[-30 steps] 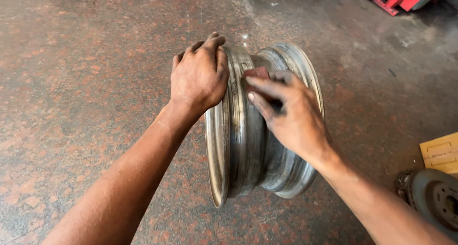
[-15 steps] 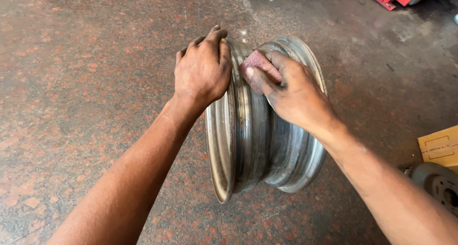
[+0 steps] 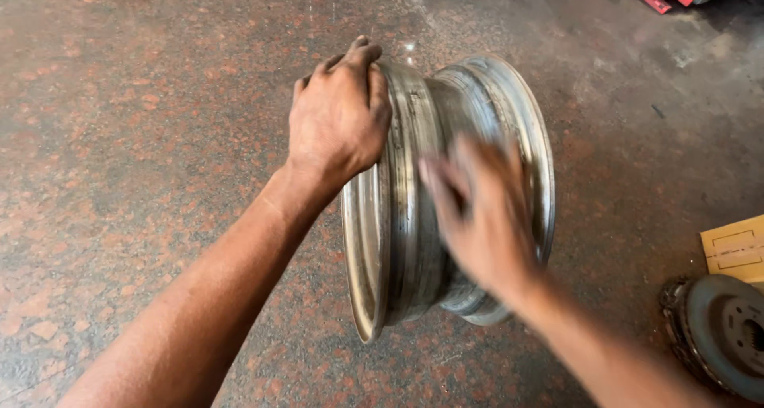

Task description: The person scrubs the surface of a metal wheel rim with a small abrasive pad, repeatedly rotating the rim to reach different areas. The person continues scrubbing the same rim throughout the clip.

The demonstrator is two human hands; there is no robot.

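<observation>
Head view: hands point(image 3: 338, 122) on rim point(image 3: 398, 217), perhaps.

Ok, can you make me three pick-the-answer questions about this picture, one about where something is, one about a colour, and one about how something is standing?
1. Where is the left hand?
A. on top of the rim's near edge
B. flat on the floor
C. on the yellow box

2. What colour is the rim?
A. red
B. silver-grey
C. green

3. How does the rim stand?
A. lying flat
B. upright on its edge
C. lifted off the floor

Answers:
1. A, the fingers curl over the top of the rim's near edge.
2. B, the bare metal looks silver-grey and worn.
3. B, it rests on edge on the speckled floor, with the left hand on top; the right hand is a blur over the barrel.
</observation>
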